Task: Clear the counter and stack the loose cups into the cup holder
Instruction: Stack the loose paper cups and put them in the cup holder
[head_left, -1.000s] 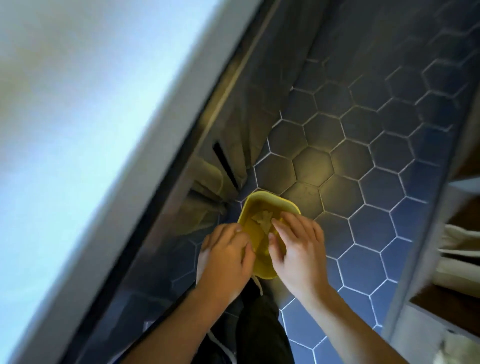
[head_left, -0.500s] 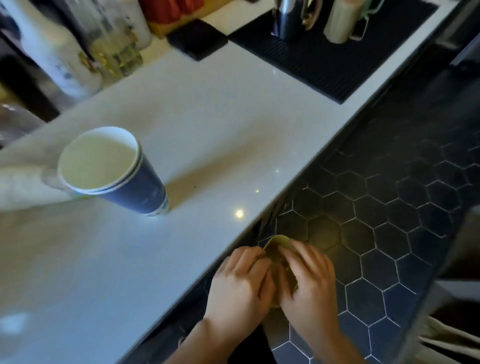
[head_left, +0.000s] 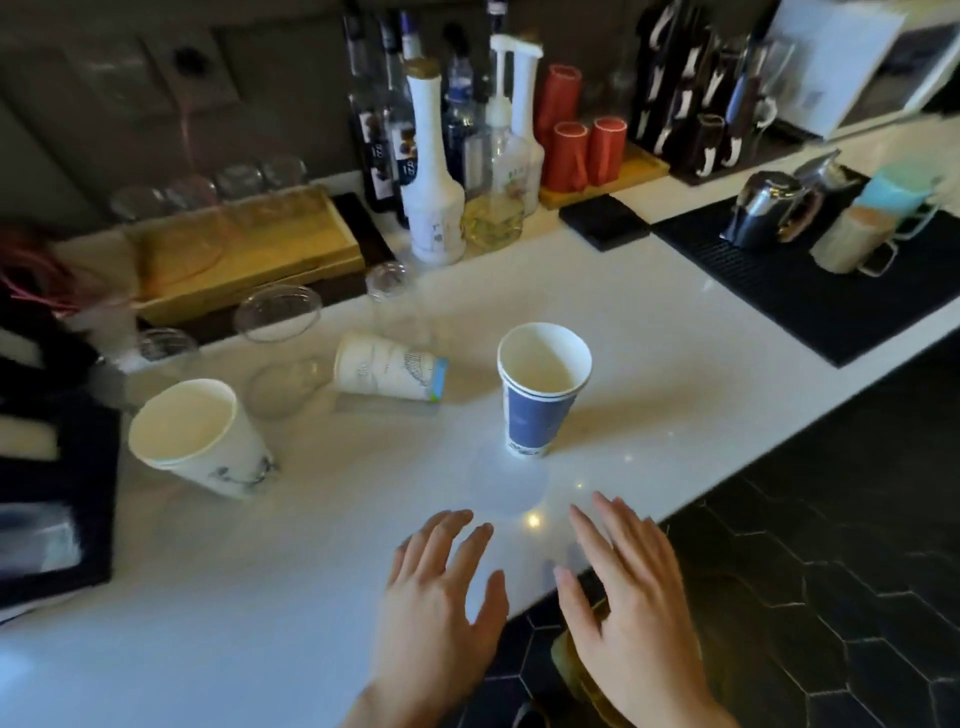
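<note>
The blue cup (head_left: 540, 389) stands upright on the white desk (head_left: 649, 332), and everything else is placed from it. Nearer the camera than this cup, the left hand (head_left: 441, 597) and the right hand (head_left: 628, 587) both hover with fingers spread and straight, holding nothing; the right one reaches past the desk edge, and a yellowish thing (head_left: 576, 660) under it is mostly hidden and cannot be identified. Left of the blue cup a white paper cup (head_left: 389, 374) lies on its side, and further left another white cup (head_left: 200, 436) stands tilted by lens distortion. Clear glasses (head_left: 278, 312) behind them are faint and blurred. The dark object (head_left: 57, 499) at far left is cut off. Bottles (head_left: 431, 171) stand behind the blue cup, labels unreadable.
</note>
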